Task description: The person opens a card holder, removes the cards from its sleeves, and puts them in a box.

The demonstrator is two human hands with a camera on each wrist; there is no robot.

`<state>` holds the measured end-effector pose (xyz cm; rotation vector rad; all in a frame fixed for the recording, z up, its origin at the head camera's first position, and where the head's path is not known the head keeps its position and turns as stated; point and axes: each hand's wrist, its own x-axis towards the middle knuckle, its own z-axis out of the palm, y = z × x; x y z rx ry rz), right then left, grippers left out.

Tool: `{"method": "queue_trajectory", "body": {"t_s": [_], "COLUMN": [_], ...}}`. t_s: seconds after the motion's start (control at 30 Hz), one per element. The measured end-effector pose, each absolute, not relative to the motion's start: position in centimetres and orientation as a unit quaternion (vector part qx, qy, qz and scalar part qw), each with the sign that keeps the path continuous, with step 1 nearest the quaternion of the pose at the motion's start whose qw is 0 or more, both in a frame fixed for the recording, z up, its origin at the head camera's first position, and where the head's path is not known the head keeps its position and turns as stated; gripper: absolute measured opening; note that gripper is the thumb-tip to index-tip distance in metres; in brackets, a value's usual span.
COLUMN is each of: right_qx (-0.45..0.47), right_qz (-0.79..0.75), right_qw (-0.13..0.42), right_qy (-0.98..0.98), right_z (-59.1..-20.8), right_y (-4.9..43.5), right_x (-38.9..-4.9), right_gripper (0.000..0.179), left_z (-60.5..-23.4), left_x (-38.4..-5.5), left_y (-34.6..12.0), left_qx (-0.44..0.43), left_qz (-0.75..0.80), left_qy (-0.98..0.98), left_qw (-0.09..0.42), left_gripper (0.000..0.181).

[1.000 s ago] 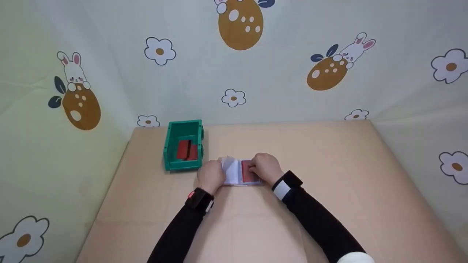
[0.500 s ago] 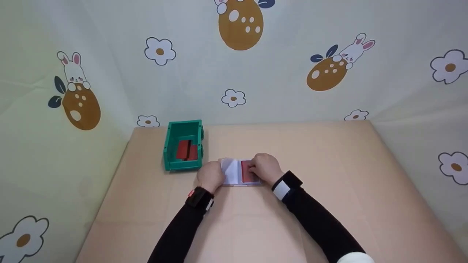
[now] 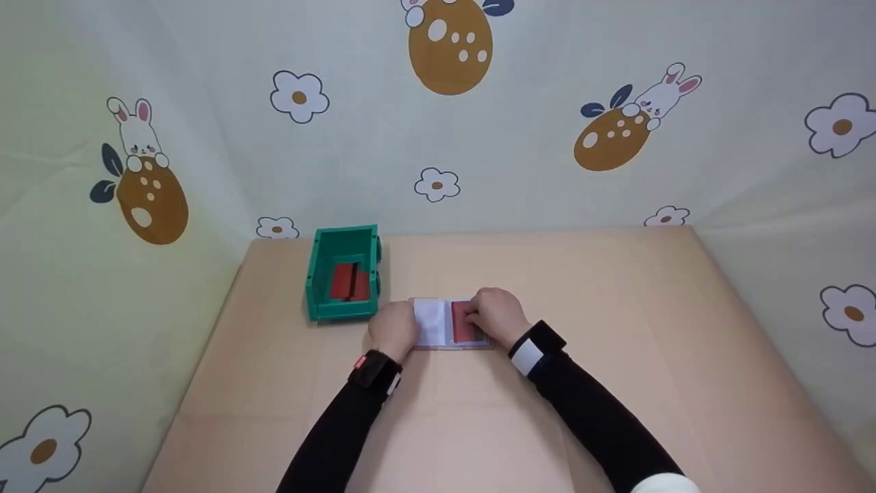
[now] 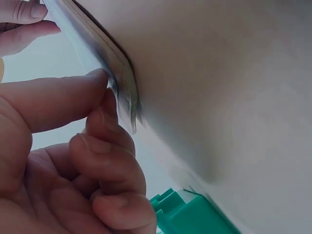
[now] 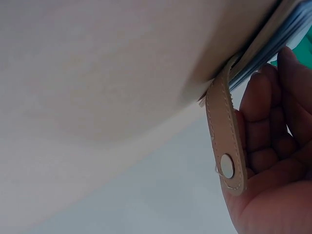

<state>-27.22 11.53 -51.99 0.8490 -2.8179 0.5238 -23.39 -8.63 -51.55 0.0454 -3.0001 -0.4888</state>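
A small card holder (image 3: 431, 335) lies spread on the table, its clear sleeves showing whitish on the left side. On its right side sits a red card (image 3: 463, 327). My left hand (image 3: 395, 330) pinches the outer left edge of the sleeves between thumb and index finger, plain in the left wrist view. Curled fingers of my right hand (image 3: 498, 316) meet at the red card and hide part of it. In the right wrist view, a tan stitched strap (image 5: 224, 126) with a metal snap (image 5: 227, 165) hangs from the holder beside the palm.
Behind the left hand stands a green bin (image 3: 342, 315) with red cards (image 3: 344, 281) inside, one bearing a dark stripe. Tan covering lies over the table (image 3: 582, 274). A patterned cloth (image 3: 383, 137) encloses the back and sides.
The raised corner of the clear sleeve on the left side has come down flat. My left hand has shifted slightly left; the right hand stays in place at the red card.
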Motion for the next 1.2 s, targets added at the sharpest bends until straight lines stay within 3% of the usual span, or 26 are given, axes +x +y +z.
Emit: {"method": "queue_trajectory", "body": {"t_s": [0.2,0.33,0.97,1.2], "right_qx": [0.284,0.277,0.271,0.269], "right_qz": [0.181,0.183,0.176,0.17], "right_qw": [0.078,0.073,0.081,0.075], "right_qy": [-0.938,-0.94,-0.943,-0.945], "right_z": [-52.1,-52.1,-51.6,-51.6], "right_y": [11.6,11.5,13.8,13.8], "right_x": [-27.3,-27.3,-26.3,-26.2], "right_gripper": [0.01,0.008,0.006,0.006], "left_z": [-51.6,-51.5,-51.5,-51.5], "left_x": [-23.3,-23.2,-23.5,-23.4], "left_y": [-8.5,-8.5,-8.4,-8.3], "left_qx": [0.004,-0.003,0.009,0.006], "left_qz": [-0.158,-0.153,-0.142,-0.143], "left_qy": [-0.985,-0.985,-0.988,-0.988], "left_qw": [0.073,0.085,0.057,0.063], "left_gripper": [0.029,0.028,0.026,0.033]}}
